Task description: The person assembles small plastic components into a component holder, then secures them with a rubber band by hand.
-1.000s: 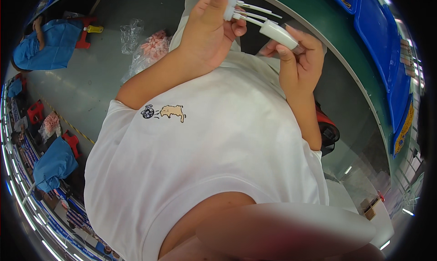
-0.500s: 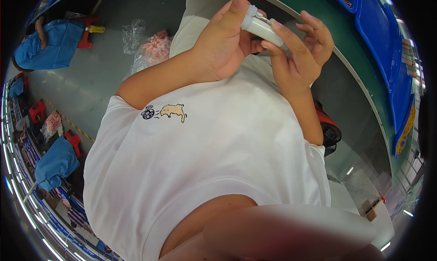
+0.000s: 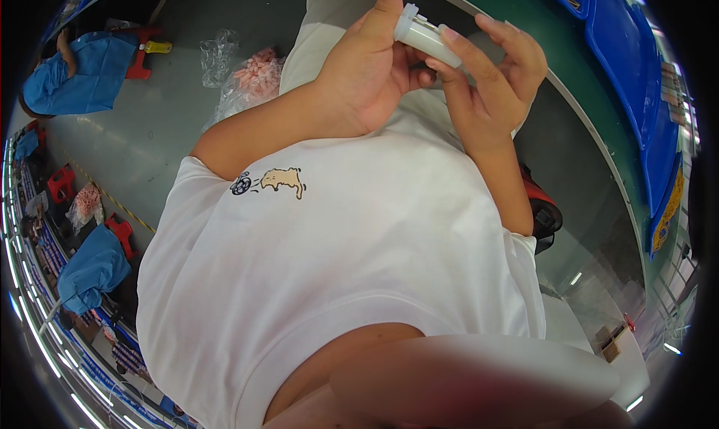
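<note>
A small white plastic cylinder (image 3: 430,43) with a translucent collar at its left end is held between my two hands, tilted down to the right. A slim metallic piece shows along its upper side. My left hand (image 3: 365,75) is closed around the collar end, thumb raised beside it and fingertips behind and below. On the other end, my right hand (image 3: 496,84) pinches with thumb and index finger, while its other fingers stay lifted and bent. Part of the cylinder is hidden by the fingers.
Right of my hands runs a green work surface (image 3: 573,81) with a pale edge, bearing blue trays (image 3: 622,62) and yellow bands (image 3: 666,215). Clear plastic bags with pink pieces (image 3: 258,75) lie on the floor at left. Beyond sit people in blue (image 3: 90,70) by red stools (image 3: 140,62).
The cylinder has shifted slightly up and left within my hands. My right hand's raised fingers have moved a little; both hands keep hold of it.
</note>
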Demonstrator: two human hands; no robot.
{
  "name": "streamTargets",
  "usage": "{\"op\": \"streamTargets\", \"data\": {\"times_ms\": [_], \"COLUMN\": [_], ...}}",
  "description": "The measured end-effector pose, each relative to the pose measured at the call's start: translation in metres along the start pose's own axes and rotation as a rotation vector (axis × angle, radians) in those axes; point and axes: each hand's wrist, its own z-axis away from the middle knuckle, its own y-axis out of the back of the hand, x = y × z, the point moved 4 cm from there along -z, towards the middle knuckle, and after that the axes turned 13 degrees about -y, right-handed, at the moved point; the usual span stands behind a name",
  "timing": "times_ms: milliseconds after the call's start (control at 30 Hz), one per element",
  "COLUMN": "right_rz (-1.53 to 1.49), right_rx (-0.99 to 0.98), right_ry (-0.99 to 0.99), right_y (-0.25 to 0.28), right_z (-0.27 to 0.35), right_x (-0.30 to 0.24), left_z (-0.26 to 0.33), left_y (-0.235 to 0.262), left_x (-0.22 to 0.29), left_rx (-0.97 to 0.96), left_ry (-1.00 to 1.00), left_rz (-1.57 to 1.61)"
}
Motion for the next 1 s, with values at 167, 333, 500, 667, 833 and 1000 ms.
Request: {"op": "streamTargets", "data": {"times_ms": [167, 333, 500, 667, 833, 1000], "right_rz": [-0.151, -0.262, -0.283, -0.117, -0.051, 0.165], "right_rx": [-0.233, -0.284, -0.316, -0.324, -0.706, -0.641], "right_ry": [-0.178, -0.278, -0.255, -0.154, -0.025, 0.036], "right_y": [0.004, 0.005, -0.002, -0.002, -0.003, 0.004], "right_z": [-0.013, -0.022, -0.028, -0.037, -0.057, -0.152], "right_x": [-0.012, -0.014, -0.018, -0.022, -0.040, 0.009], "left_z": [0.007, 0.016, 0.018, 0.021, 0.013, 0.015], "left_y": [0.023, 0.032, 0.031, 0.040, 0.060, 0.087], "left_x": [0.012, 0.035, 0.043, 0.043, 0.034, 0.039], "left_rx": [0.038, -0.177, -0.205, -0.283, -0.208, -0.122], "left_ry": [-0.074, -0.335, -0.467, -0.377, -0.242, -0.301], "left_rz": [-0.036, -0.200, -0.362, -0.267, -0.187, 0.003]}}
